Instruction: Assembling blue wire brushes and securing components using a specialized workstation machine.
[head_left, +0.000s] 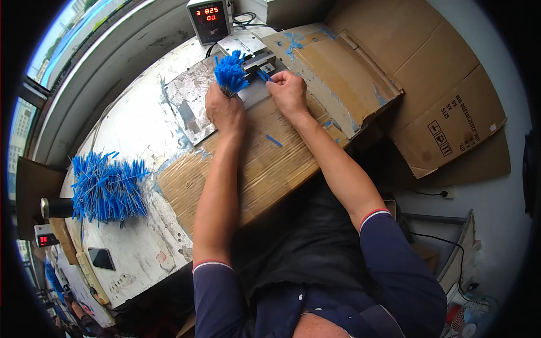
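Observation:
My left hand (225, 112) is closed round a bundle of thin blue-tipped wires (230, 72), their blue ends fanned out above the fist. To its right, my right hand (288, 93) pinches a small blue piece (263, 75) between thumb and fingertips, right by a metal fixture (264, 63). Whether the piece touches the fixture I cannot tell. One loose blue strip (274, 140) lies on the cardboard (265, 169) between my forearms. A large heap of blue-tipped wires (110, 188) rests on the white table at the left.
Behind the fixture stands a control box (209, 21) with a red lit display. Cardboard (338, 67) covers the work surface at the right, beside a big open carton (451, 112). A phone (102, 258) lies on the white table (152, 248) near its left end.

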A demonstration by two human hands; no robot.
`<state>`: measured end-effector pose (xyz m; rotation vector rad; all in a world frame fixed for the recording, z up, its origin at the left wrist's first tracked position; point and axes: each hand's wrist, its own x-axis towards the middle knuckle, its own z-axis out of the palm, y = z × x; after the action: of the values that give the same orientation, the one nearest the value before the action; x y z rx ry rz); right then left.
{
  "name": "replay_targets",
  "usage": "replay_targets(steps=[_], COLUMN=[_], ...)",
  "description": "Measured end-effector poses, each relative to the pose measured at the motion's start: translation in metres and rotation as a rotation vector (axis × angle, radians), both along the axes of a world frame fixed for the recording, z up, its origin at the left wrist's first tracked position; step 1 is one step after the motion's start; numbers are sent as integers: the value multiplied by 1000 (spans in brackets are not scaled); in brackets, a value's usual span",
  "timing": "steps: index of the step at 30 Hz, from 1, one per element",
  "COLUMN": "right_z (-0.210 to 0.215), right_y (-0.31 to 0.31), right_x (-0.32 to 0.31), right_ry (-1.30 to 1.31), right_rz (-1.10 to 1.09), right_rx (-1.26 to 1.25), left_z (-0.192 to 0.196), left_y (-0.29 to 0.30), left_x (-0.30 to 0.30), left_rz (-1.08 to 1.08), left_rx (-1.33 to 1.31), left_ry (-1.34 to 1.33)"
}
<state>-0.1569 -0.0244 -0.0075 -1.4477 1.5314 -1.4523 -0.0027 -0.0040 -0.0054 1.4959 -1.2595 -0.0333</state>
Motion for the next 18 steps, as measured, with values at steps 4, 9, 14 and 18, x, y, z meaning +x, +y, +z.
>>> replay_targets(steps=[4,9,14,18], right_z=[22,16,20,28], right_y=[14,19,29,34], right_x=[7,-7,-14,-21], right_ry=[-257,-416,-465,-356], right_rz=[100,207,246,204], right_rx=[218,132,170,229], left_z=[-1,8,7,6], left_y=[5,9,13,12], left_x=[5,-3,-2,-4], left_rz=[17,-61,-70,-79], left_rx=[75,128,151,139], left_ry=[-83,-149,-250,-274])
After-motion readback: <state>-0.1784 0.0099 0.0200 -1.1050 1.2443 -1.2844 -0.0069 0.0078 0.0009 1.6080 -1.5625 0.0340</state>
